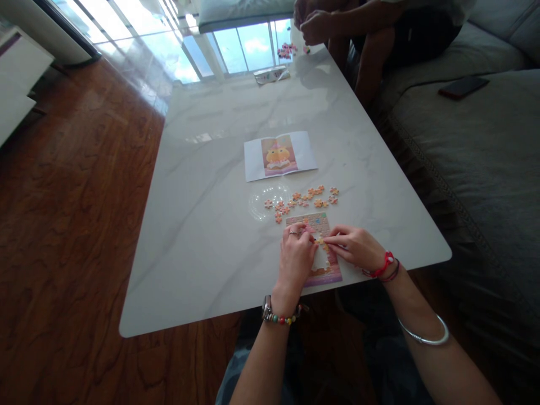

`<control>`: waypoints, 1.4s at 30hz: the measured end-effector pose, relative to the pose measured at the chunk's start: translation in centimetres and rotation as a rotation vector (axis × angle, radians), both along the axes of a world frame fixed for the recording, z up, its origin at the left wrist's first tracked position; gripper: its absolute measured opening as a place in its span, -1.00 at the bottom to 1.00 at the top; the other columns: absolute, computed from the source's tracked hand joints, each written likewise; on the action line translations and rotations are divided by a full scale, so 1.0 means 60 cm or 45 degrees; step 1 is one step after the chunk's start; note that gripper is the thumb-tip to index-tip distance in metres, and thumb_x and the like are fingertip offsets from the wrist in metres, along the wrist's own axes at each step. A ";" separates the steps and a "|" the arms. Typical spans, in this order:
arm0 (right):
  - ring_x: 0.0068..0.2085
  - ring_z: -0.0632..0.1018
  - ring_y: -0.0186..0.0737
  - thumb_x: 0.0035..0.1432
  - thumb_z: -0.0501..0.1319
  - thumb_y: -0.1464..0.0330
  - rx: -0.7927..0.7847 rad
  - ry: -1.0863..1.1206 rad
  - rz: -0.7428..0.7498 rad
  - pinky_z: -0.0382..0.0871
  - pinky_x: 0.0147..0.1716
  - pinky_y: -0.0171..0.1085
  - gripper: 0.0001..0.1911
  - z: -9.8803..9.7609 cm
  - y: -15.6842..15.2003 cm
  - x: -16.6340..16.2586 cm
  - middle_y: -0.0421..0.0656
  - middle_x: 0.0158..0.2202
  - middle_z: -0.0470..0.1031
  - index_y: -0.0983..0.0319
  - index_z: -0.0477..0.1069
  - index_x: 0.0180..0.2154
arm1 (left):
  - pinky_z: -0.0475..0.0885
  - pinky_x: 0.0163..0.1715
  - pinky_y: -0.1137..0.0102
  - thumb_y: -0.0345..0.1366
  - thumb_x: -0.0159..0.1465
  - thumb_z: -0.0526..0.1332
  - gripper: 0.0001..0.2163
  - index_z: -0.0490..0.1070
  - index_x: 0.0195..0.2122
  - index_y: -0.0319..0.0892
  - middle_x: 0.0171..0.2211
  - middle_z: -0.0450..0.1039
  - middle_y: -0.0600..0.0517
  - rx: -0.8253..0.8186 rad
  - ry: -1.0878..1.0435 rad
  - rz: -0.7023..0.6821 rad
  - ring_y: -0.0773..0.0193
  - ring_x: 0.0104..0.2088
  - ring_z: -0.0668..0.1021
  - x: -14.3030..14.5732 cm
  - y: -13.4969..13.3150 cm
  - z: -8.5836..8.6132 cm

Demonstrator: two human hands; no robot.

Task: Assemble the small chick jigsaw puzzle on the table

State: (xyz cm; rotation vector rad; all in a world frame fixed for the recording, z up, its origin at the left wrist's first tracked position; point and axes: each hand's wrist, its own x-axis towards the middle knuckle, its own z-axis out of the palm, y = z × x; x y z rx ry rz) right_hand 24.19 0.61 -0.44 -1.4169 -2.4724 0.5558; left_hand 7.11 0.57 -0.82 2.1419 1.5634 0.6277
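A partly assembled jigsaw puzzle [336, 271] lies near the table's front edge, with a pale gap in its middle. My left hand [296, 256] rests over its left side, fingers curled and closed; whatever is under the fingertips is hidden. From the right, my right hand [356, 246] reaches in with thumb and finger pinched at a small yellow puzzle piece [319, 241]. Both hands' fingertips nearly meet there. Just beyond the puzzle, several loose puzzle pieces [296, 196], mostly orange and pink, are scattered on the table.
On the white marbled table [202, 225] lies an unfolded picture sheet [301, 151] of a yellow cartoon figure. Farther back are a silvery packet [271, 75] and more pieces [287, 50], near another person's hands [314, 25]. A phone [463, 88] lies on the sofa [485, 135].
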 end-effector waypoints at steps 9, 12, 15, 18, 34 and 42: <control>-0.39 0.41 -0.34 0.11 0.03 0.35 -0.005 -0.342 -0.086 0.17 -0.45 -0.36 -0.78 0.026 -0.018 -0.038 -0.14 -0.31 0.41 0.21 0.43 -0.33 | 0.29 -0.07 0.22 -0.43 0.08 0.16 -0.95 0.36 -0.42 -0.21 -0.13 0.26 -0.08 -0.014 -0.025 0.009 0.16 -0.04 0.28 0.001 0.000 -0.001; -0.40 0.41 -0.30 0.10 0.02 0.41 0.003 -0.479 -0.179 0.14 -0.47 -0.33 -0.80 0.034 -0.032 -0.063 -0.08 -0.33 0.40 0.28 0.40 -0.32 | 0.28 -0.06 0.22 -0.42 0.08 0.16 -0.96 0.36 -0.42 -0.21 -0.12 0.25 -0.08 -0.030 -0.034 0.011 0.17 -0.04 0.28 0.001 0.000 0.000; -0.40 0.42 -0.31 0.13 -0.03 0.40 -0.019 -0.475 -0.217 0.16 -0.45 -0.33 -0.77 0.035 -0.038 -0.069 -0.10 -0.31 0.40 0.25 0.39 -0.32 | 0.28 -0.06 0.22 -0.42 0.08 0.16 -0.98 0.36 -0.44 -0.21 -0.12 0.25 -0.08 -0.044 -0.030 0.013 0.17 -0.04 0.27 0.001 0.000 0.000; -0.37 0.43 -0.32 0.14 -0.04 0.37 -0.073 -0.433 -0.232 0.18 -0.43 -0.35 -0.76 0.034 -0.035 -0.058 -0.14 -0.28 0.40 0.21 0.38 -0.29 | 0.28 -0.06 0.23 -0.42 0.07 0.17 -0.98 0.35 -0.45 -0.21 -0.12 0.25 -0.08 -0.040 -0.033 -0.007 0.17 -0.04 0.27 0.001 0.000 -0.001; -0.39 0.43 -0.35 0.15 -0.03 0.36 -0.059 -0.399 -0.217 0.17 -0.45 -0.36 -0.75 0.033 -0.033 -0.045 -0.14 -0.32 0.41 0.18 0.39 -0.25 | 0.31 -0.07 0.20 -0.45 0.07 0.14 -0.96 0.33 -0.44 -0.20 -0.14 0.26 -0.06 -0.009 -0.032 -0.012 0.16 -0.05 0.30 0.003 0.000 0.000; -0.42 0.43 -0.29 0.06 0.04 0.52 0.176 -0.496 -0.310 0.20 -0.50 -0.30 -0.81 0.018 -0.049 -0.084 -0.12 -0.39 0.41 0.24 0.40 -0.34 | 0.31 -0.08 0.18 -0.49 0.02 0.14 -0.92 0.34 -0.47 -0.19 -0.17 0.28 -0.04 -0.033 -0.061 0.067 0.15 -0.07 0.32 0.003 0.004 -0.002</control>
